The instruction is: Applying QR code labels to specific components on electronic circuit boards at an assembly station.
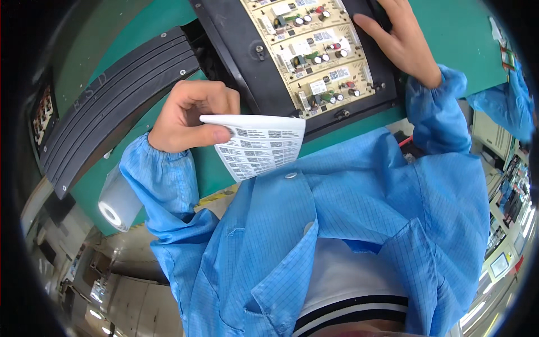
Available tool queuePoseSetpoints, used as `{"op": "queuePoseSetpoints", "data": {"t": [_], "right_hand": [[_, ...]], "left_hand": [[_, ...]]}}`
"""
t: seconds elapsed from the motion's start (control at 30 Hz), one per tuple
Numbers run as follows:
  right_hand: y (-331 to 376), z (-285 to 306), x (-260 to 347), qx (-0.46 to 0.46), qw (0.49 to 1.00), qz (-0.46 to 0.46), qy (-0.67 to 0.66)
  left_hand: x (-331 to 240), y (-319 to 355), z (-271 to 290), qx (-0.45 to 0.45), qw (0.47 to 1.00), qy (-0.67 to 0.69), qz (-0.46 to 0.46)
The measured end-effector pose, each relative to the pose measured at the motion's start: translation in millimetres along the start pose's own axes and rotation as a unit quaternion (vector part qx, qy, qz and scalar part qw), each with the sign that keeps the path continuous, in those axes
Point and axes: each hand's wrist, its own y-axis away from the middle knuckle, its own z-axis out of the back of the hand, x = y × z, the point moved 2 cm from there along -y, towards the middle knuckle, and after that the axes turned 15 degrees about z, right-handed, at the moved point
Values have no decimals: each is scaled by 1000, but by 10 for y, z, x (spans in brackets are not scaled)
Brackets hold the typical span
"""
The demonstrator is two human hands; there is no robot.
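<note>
My left hand (193,115) grips a white sheet of printed labels (261,146) by its upper left edge, thumb on the printed side. The sheet curves and hangs in front of my blue smock. Beyond it lies a black tray (261,87) holding a panel of tan circuit boards (331,73) with capacitors and other small parts. My right hand (401,42) rests at the tray's right side, thumb stretched out beside the boards. Its fingers are spread and partly cut off by the upper edge of the view; nothing shows in it.
A black, ridged bar (120,84) lies left of the tray on the green table (469,39). A clear roll (117,205) sits by my left forearm. More circuit boards (45,118) stand at the far left. Another blue sleeve (508,104) shows at the right.
</note>
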Motion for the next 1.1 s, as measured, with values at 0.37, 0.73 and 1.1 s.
{"op": "queuePoseSetpoints", "data": {"t": [0.37,0.73,1.1], "right_hand": [[-49,-223,-58,-48,999,0,-9],[585,-97,88,79,995,21,-54],[674,-100,75,95,995,13,-33]], "left_hand": [[125,68,46,-16,999,-9,-31],[148,56,90,31,994,-26,-99],[248,631,-29,-35,963,0,-266]]}}
